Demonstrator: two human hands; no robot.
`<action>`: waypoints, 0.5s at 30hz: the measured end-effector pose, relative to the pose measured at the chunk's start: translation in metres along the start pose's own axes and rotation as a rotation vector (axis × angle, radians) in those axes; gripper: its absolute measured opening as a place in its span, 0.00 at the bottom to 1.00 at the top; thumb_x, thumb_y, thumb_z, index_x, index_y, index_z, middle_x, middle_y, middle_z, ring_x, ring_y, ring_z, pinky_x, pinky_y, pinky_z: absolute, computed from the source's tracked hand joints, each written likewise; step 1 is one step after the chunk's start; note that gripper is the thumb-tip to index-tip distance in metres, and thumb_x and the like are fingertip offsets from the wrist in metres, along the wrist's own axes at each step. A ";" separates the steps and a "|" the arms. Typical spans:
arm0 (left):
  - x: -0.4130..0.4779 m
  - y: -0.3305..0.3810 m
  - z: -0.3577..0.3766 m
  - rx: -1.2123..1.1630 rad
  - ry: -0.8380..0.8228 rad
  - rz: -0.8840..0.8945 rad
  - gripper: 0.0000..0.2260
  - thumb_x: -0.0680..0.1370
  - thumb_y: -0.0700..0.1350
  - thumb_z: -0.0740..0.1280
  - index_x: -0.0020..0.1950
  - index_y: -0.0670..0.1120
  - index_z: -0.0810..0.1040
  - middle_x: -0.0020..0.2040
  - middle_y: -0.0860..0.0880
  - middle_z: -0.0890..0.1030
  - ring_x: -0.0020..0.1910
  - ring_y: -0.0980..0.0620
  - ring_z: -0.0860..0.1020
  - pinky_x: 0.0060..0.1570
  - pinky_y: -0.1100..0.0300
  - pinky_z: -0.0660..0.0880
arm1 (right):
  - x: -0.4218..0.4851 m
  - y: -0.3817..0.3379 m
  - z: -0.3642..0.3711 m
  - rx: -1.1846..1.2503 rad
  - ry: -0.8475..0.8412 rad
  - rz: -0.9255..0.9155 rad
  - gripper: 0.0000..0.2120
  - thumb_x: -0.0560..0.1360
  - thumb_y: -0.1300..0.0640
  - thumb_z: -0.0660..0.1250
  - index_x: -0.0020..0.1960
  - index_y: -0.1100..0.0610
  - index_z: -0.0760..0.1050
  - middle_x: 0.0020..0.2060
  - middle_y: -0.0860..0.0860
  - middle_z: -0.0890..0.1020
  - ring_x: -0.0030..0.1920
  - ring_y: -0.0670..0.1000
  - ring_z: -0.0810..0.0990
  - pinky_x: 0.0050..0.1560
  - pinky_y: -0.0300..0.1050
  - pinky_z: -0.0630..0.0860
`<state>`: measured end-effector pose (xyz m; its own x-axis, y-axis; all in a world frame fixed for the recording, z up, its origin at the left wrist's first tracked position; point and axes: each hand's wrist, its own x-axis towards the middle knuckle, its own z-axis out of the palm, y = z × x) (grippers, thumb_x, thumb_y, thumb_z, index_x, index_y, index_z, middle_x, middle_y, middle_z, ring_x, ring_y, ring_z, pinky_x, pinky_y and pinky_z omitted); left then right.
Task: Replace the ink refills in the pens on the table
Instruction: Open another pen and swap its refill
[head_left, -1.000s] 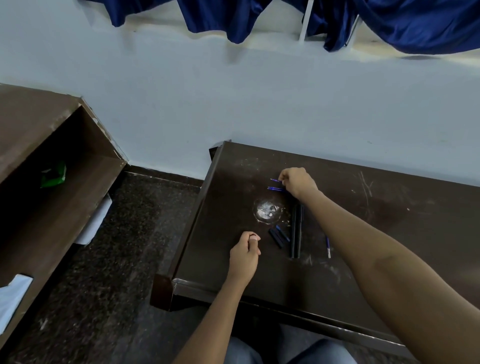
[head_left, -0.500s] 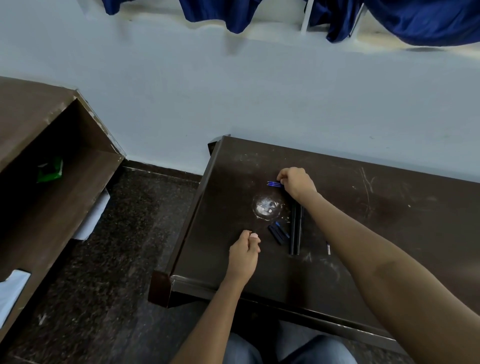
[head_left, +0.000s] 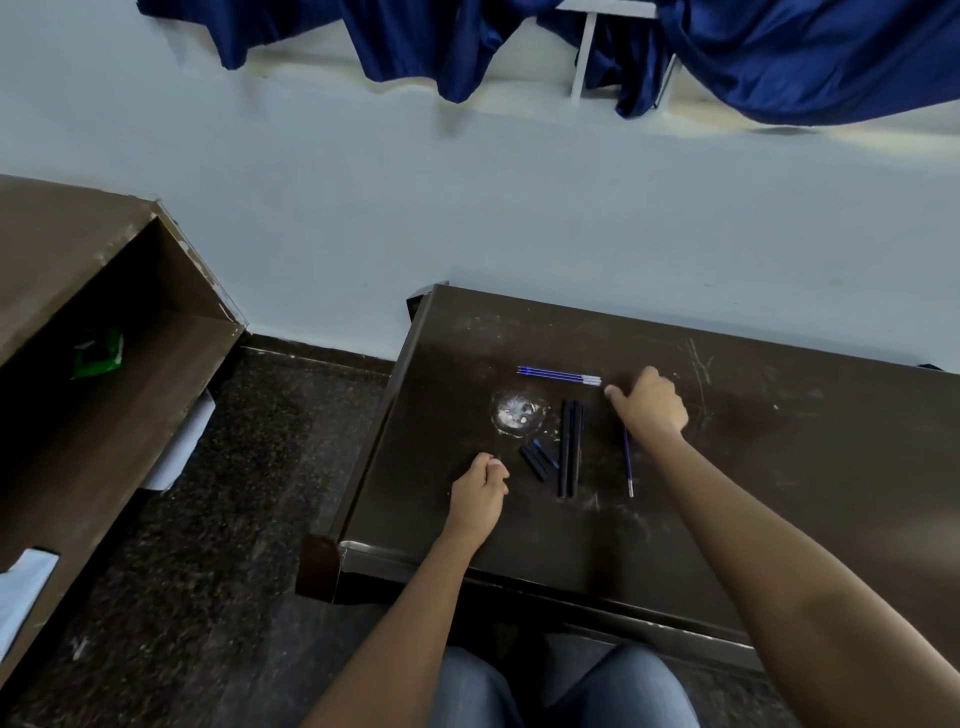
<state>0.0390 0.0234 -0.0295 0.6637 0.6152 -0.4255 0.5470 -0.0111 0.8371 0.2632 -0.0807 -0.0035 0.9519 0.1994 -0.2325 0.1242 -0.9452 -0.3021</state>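
Ink refills (head_left: 558, 374), two blue ones side by side, lie crosswise on the table (head_left: 779, 493) a little above the frame's centre. A third refill (head_left: 628, 462) lies lengthwise just right of the two black pen barrels (head_left: 570, 449), and loose caps (head_left: 540, 460) sit just beside the barrels on the left.

The right hand (head_left: 649, 410) is near the paired refills' pale ends, fingers folded under and thumb stretched toward them. I cannot tell whether its palm hides anything. The left hand (head_left: 480, 491) rests lower left of the caps in a loose fist, its contents unseen.

The pens look dismantled, so fitting refills seems the step in hand. Next comes a fine pinch on one thin rod while the other hand steadies a barrel.

A round clear dish (head_left: 514, 413) left of the barrels holds pale bits too small to name. The open shelf (head_left: 156, 364) at frame left holds a green packet (head_left: 98, 353).
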 end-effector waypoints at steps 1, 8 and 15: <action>-0.002 0.002 0.000 0.018 -0.006 0.012 0.12 0.82 0.44 0.53 0.46 0.44 0.74 0.36 0.51 0.75 0.36 0.58 0.72 0.36 0.69 0.66 | -0.004 0.008 -0.001 -0.023 -0.081 0.059 0.26 0.73 0.43 0.69 0.60 0.61 0.70 0.55 0.58 0.79 0.54 0.61 0.80 0.52 0.55 0.79; -0.028 0.012 0.001 0.036 -0.033 0.092 0.13 0.84 0.47 0.52 0.50 0.46 0.75 0.37 0.52 0.76 0.37 0.55 0.72 0.36 0.67 0.67 | -0.059 0.033 0.011 -0.047 -0.270 0.088 0.13 0.73 0.61 0.65 0.56 0.64 0.75 0.53 0.59 0.81 0.52 0.61 0.82 0.52 0.53 0.80; -0.053 0.023 -0.008 0.021 -0.041 0.132 0.14 0.84 0.49 0.51 0.49 0.51 0.75 0.38 0.52 0.76 0.44 0.53 0.75 0.50 0.56 0.72 | -0.087 0.013 -0.009 0.544 -0.298 0.007 0.11 0.76 0.63 0.62 0.35 0.60 0.71 0.33 0.58 0.79 0.24 0.48 0.80 0.29 0.37 0.79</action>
<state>0.0120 -0.0030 0.0149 0.7506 0.5749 -0.3257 0.4636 -0.1070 0.8795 0.1841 -0.1130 0.0212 0.8234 0.3314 -0.4607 -0.1170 -0.6952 -0.7092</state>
